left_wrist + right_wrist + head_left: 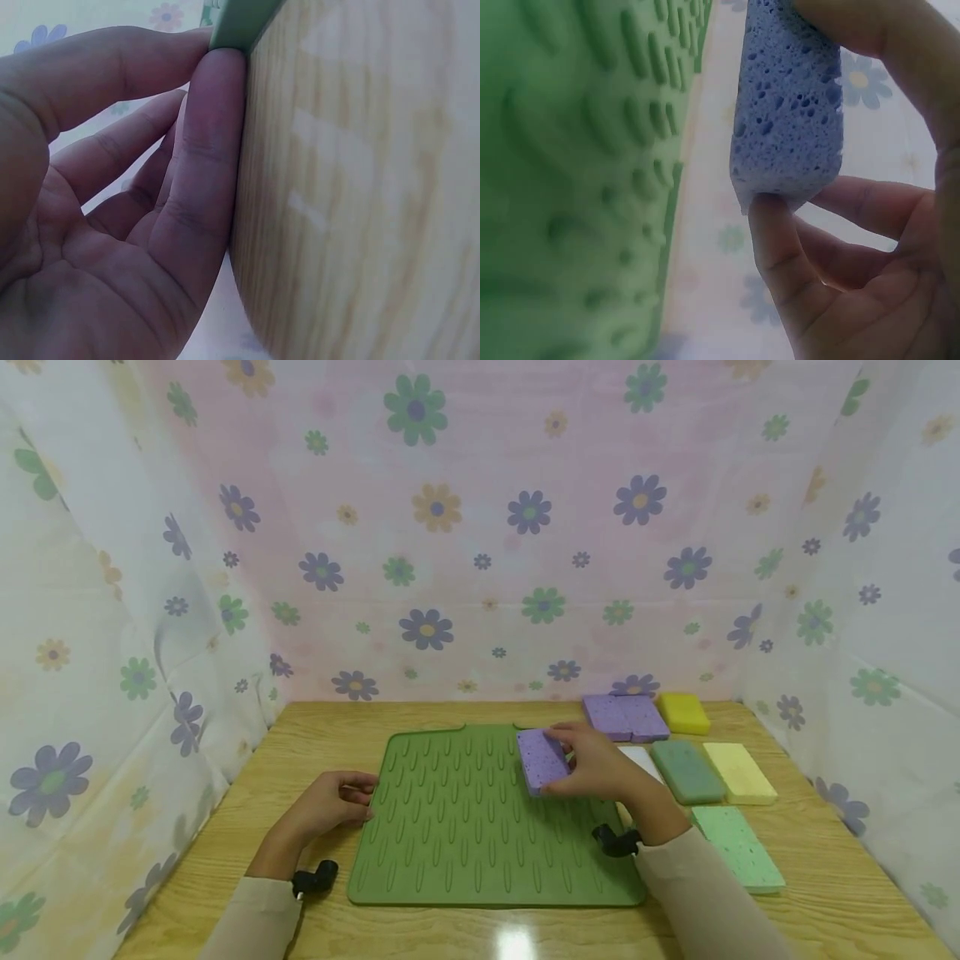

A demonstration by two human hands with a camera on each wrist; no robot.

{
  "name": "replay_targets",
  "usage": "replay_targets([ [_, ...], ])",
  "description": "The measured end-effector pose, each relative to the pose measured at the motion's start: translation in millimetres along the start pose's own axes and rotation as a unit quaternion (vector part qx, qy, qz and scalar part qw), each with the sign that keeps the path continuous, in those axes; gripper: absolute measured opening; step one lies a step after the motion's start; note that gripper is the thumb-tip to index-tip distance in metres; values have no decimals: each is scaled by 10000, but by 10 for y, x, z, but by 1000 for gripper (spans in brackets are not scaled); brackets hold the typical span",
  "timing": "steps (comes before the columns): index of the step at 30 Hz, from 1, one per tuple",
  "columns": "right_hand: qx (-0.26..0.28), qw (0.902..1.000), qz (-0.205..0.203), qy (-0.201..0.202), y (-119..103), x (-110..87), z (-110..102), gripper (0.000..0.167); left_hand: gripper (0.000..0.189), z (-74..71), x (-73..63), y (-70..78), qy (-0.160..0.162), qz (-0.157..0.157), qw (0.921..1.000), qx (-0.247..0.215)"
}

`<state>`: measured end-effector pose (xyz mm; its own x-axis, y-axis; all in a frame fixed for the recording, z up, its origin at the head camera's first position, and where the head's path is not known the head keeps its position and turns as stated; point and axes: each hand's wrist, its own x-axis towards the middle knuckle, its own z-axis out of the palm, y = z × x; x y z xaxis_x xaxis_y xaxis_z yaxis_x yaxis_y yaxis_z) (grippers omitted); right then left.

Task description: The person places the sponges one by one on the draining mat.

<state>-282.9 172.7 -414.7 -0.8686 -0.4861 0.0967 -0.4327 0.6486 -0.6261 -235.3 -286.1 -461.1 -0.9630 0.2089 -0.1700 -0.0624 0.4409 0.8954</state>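
My right hand (596,764) grips a purple sponge (542,762) between thumb and fingers, over the upper right of a green ridged mat (450,810). In the right wrist view the porous sponge (787,105) hangs in the fingers (784,262), one fingertip under its end, beside the mat (562,180). My left hand (333,802) rests at the mat's left edge. The left wrist view has its fingers (202,157) fairly straight along the wood, tips right at the mat's green rim (240,22).
On the right of the wooden table (322,727) lie two purple sponges (626,717), a bright yellow one (683,713), a dark green one (686,772), a pale yellow one (740,773) and a mint one (737,849). My right hand partly hides a white sponge (640,760). Flowered cloth (480,527) hangs around.
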Motion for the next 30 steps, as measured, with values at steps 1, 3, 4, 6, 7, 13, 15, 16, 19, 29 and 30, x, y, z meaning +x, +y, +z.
replay_targets([
  [1, -1, 10000, -12, 4, -14, 23, 21, 100, 57, -1, 2, -2, -2, -2, 10000, -1],
  [3, -33, 10000, -25, 34, -40, 68, 61, 101, 57, -3, 11, -10, -17, 0, 10000, 7],
  [4, -56, 10000, -31, 57, -53, 88, 80, 101, 57, -6, 18, -16, -36, 11, 10000, 25],
  [6, -92, 9999, -35, 101, -81, 121, 109, 101, 56, -7, 31, -21, -42, -2, 10000, 14],
  [7, -108, 9999, -52, 118, -92, 135, 123, 100, 56, -7, 38, -24, -55, -7, 10000, 5],
  [13, -130, 9998, -59, 100, -141, 214, 225, 99, 56, -8, 49, -27, -102, -1, 9999, -36],
  [15, -178, 9998, -54, 85, -161, 243, 258, 99, 56, -6, 37, -17, -103, 17, 9999, -34],
  [16, -190, 9998, -40, 81, -177, 260, 274, 99, 56, -6, 32, -12, -111, 31, 9999, -33],
  [19, -310, 9994, -3, 161, -244, 320, 324, 100, 57, -8, 18, 1, -97, 43, 9999, -48],
  [29, -63, 9983, 251, 520, -419, 567, 620, 103, 55, -18, 42, -48, -72, -65, 9999, -59],
  [30, -79, 9983, 257, 526, -438, 591, 657, 103, 55, -20, 39, -50, -51, -87, 9999, -60],
])
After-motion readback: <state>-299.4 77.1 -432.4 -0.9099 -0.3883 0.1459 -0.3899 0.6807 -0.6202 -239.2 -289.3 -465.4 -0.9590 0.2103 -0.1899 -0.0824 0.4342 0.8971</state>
